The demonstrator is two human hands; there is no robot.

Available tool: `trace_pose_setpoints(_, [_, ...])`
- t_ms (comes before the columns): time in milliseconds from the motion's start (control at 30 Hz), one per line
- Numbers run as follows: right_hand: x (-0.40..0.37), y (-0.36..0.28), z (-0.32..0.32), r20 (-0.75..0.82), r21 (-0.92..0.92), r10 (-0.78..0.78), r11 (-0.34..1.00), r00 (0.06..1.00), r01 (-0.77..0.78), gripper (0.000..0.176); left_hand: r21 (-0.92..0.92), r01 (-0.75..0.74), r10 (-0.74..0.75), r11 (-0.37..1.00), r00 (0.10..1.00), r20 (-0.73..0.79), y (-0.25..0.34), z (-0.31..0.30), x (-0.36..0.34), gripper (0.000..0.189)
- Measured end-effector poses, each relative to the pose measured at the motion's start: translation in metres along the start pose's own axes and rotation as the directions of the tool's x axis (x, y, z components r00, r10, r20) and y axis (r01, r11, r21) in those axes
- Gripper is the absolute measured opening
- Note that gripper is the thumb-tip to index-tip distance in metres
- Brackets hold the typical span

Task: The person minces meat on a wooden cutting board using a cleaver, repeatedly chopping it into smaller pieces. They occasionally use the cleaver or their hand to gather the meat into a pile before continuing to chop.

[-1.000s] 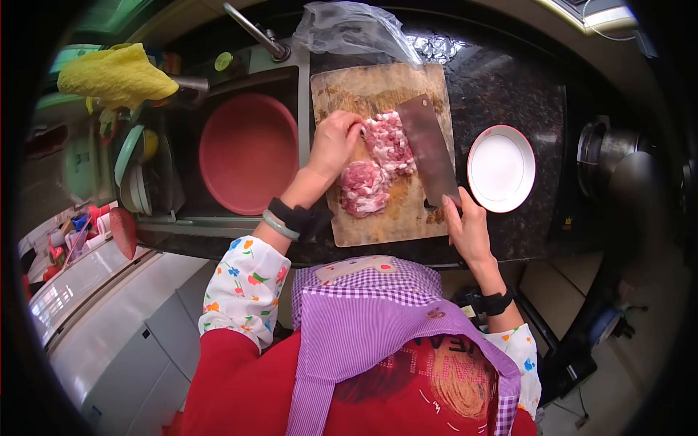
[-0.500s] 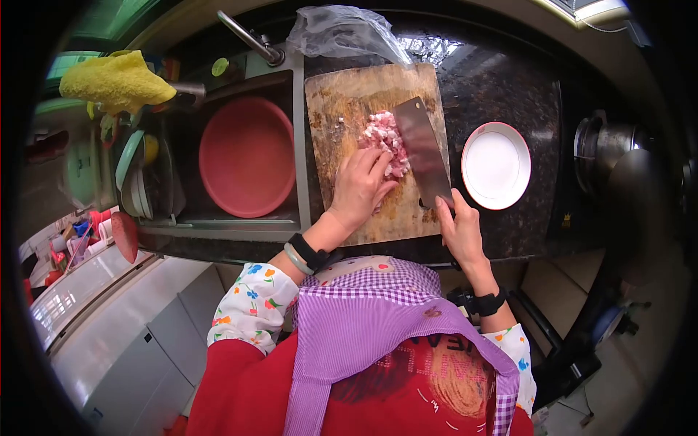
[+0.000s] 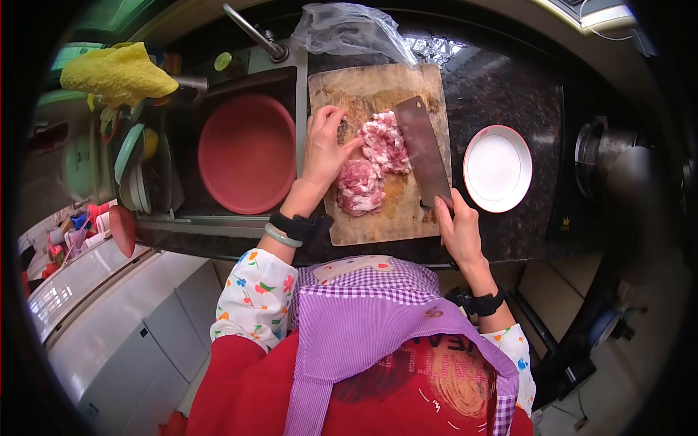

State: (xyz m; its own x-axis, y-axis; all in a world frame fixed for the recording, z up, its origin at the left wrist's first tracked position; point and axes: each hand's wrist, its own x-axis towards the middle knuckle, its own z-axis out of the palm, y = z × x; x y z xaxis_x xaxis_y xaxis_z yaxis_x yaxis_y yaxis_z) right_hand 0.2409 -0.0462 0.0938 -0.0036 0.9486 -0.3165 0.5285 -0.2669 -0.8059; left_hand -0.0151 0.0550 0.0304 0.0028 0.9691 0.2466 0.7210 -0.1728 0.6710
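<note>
Chopped pink-and-white meat (image 3: 385, 142) lies on the worn wooden cutting board (image 3: 392, 225), and a larger piece of meat (image 3: 360, 187) sits at its near left. My right hand (image 3: 459, 227) grips a cleaver (image 3: 425, 149), whose broad blade lies along the right side of the chopped meat. My left hand (image 3: 323, 149) is over the board's left part, thumb apart from the bent fingers. The thumb tip is at the edge of the meat, and the fingertips are beside a small scrap on the board.
A white bowl with a red rim (image 3: 497, 168) stands right of the board. To the left, a red basin (image 3: 247, 154) sits in the sink below a faucet (image 3: 256, 33). A clear plastic bag (image 3: 349, 33) lies behind the board. Farther right is a metal pot (image 3: 614, 149).
My left hand has moved off the meat, up and to the left, uncovering the larger piece. My right hand and the cleaver have stayed nearly still.
</note>
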Motion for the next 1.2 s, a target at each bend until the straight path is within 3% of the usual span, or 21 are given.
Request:
trace_pose_setpoints(33, [0.0,-0.001,0.0,0.005,-0.007,0.0,1.0,1.0,0.0,0.013,0.052,-0.075,0.069,0.996,0.992,0.108,-0.007,0.0,0.002,0.045])
trace_pose_setpoints(67, [0.0,-0.001,-0.001,0.01,-0.015,-0.001,1.0,1.0,0.001,0.013,-0.073,0.004,0.011,0.997,0.978,0.206,-0.012,0.002,0.001,0.032])
trace_pose_setpoints(167, [-0.001,-0.015,-0.005,0.013,-0.111,-0.071,0.991,0.997,0.071,0.01,-0.147,0.067,-0.03,0.987,0.971,0.238,0.006,0.007,-0.013,0.022])
trace_pose_setpoints(233, [-0.001,-0.019,-0.005,0.014,-0.116,-0.129,0.985,0.992,0.129,0.009,-0.104,-0.1,0.113,0.99,0.986,0.123,0.023,0.007,-0.021,0.016])
trace_pose_setpoints(367, [-0.001,-0.026,-0.001,0.066,-0.15,-0.228,0.96,0.971,0.236,0.008,-0.052,-0.142,0.15,0.988,0.967,0.205,0.046,0.011,-0.048,0.017])
trace_pose_setpoints(433, [0.003,-0.029,0.004,0.108,-0.167,-0.196,0.963,0.975,0.212,0.01,-0.048,-0.129,0.135,0.991,0.973,0.189,0.045,0.012,-0.052,0.016])
trace_pose_setpoints(500, [0.006,-0.029,0.008,0.169,-0.223,-0.234,0.937,0.957,0.268,0.01,-0.118,-0.051,0.061,0.992,0.995,0.082,0.042,0.013,-0.056,0.024])
trace_pose_setpoints(633, [0.007,-0.019,0.015,0.223,-0.311,-0.152,0.925,0.963,0.218,0.012,-0.165,0.046,-0.033,0.985,0.996,0.084,0.044,0.007,-0.056,0.032])
trace_pose_setpoints(700, [0.006,-0.019,0.015,0.231,-0.329,-0.141,0.92,0.963,0.214,0.012,-0.146,0.035,-0.047,0.989,0.996,-0.076,0.048,0.007,-0.053,0.038])
trace_pose_setpoints(800, [0.007,-0.02,0.017,0.245,-0.343,-0.132,0.915,0.961,0.213,0.014,-0.178,0.062,-0.052,0.982,0.997,0.061,0.038,0.012,-0.053,0.034])
trace_pose_setpoints(1067, [0.019,-0.029,0.031,0.286,-0.355,-0.035,0.924,0.958,0.14,0.012,-0.132,-0.037,0.053,0.991,0.992,0.117,0.042,0.017,-0.059,0.028])
trace_pose_setpoints(1200, [0.066,-0.036,0.069,0.129,-0.292,-0.146,0.94,0.981,0.178,0.013,-0.082,-0.118,0.123,0.99,0.991,0.06,0.042,0.022,-0.058,0.027])
